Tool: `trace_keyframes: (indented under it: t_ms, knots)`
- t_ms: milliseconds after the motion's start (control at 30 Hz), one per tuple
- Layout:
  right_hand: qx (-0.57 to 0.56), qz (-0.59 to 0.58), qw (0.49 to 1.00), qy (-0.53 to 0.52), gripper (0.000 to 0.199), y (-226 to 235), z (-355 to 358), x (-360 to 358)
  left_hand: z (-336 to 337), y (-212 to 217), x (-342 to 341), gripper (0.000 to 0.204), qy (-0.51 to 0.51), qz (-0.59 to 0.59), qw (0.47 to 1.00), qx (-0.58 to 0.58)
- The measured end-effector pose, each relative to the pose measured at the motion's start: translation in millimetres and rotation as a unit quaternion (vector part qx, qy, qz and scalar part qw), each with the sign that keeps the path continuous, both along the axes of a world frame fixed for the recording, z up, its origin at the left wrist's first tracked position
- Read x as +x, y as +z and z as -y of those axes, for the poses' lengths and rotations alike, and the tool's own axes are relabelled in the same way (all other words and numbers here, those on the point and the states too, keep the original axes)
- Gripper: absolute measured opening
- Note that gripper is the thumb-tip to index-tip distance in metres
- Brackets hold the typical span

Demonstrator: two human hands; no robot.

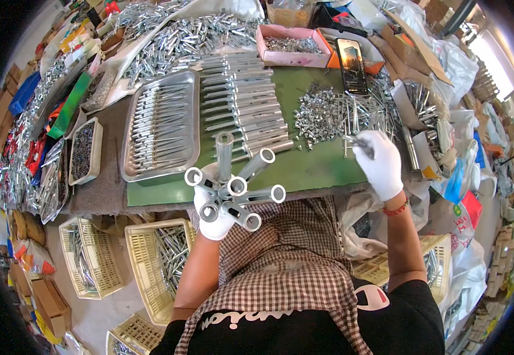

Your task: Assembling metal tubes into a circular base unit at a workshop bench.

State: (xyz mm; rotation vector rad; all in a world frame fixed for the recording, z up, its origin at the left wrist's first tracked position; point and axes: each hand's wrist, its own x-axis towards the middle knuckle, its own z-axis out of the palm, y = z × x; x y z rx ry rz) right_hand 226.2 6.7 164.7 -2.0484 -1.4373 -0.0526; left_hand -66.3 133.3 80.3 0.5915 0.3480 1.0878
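My left hand [214, 228], in a white glove, is closed around a bunch of several hollow metal tubes [224, 163]. Their open round ends fan out over the table's front edge and hide most of my fingers. To the right, my gloved right hand [381, 167] is closed, with a small grey metal piece [361, 144] at its fingertips; its exact kind is unclear. Just beyond that hand lie a pile of small metal parts [322, 115] and some thin metal rods [354, 109]. Slotted metal tubes [245, 106] lie in a column on the green table mat [322, 168].
A steel tray [195, 127] of thin rods lies left of the tube column. Behind are a heap of metal pieces [192, 41], a pink box [295, 58] and a propped-up phone [352, 66]. Cream plastic crates [136, 248] stand below the table.
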Motion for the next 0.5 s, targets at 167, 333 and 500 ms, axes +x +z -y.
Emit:
trace_keyframes:
  t_ms: [167, 333, 500]
  knots:
    - [0.160, -0.081, 0.984, 0.021, 0.022, 17, -7, 2, -3, -10, -6, 0.031, -0.045, 0.015, 0.999, -0.018]
    - [0.261, -0.287, 0.918, 0.085, 0.056, 65, -22, -40, 6, 4, 0, 0.024, 0.010, -0.112, 0.994, 0.011]
    - [0.319, -0.392, 0.832, 0.229, 0.071, 94, -40, -86, 6, 1, 0, 0.021, 0.015, -0.185, 0.979, 0.087]
